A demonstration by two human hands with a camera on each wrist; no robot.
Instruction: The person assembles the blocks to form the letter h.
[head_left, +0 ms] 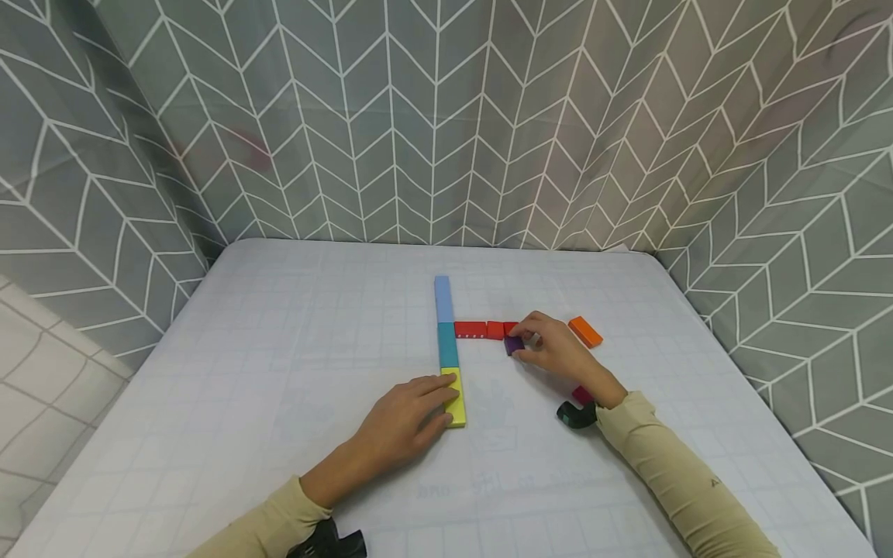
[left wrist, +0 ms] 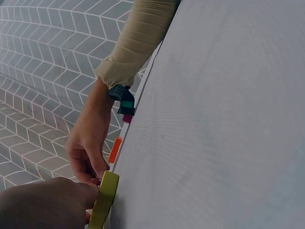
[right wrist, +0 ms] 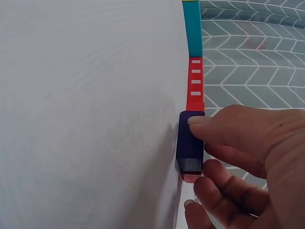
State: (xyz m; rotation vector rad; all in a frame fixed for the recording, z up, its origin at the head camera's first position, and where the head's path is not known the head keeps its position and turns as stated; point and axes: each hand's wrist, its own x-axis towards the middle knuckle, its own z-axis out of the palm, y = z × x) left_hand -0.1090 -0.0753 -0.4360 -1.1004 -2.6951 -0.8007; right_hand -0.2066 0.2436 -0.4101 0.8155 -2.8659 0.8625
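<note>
My left hand (head_left: 406,415) rests its fingers on the yellow block (head_left: 458,411), the near end of a straight line. Beyond it in that line lie a teal block (head_left: 449,345) and a light blue block (head_left: 443,298). From the teal block a row runs right: a red block with white marks (head_left: 470,329), then smaller red blocks (head_left: 494,330). Between thumb and fingers, my right hand (head_left: 560,350) pinches a dark purple block (right wrist: 189,138) right beside the row's far-right piece. That last red piece is partly hidden by the fingers.
An orange block (head_left: 585,332) lies just beyond the right hand. Close to the right wrist is a dark pink block (head_left: 582,395), partly covered by the wrist and its black strap mount (head_left: 576,415). The white table (head_left: 244,372) is bordered by patterned grey curtains (head_left: 432,116).
</note>
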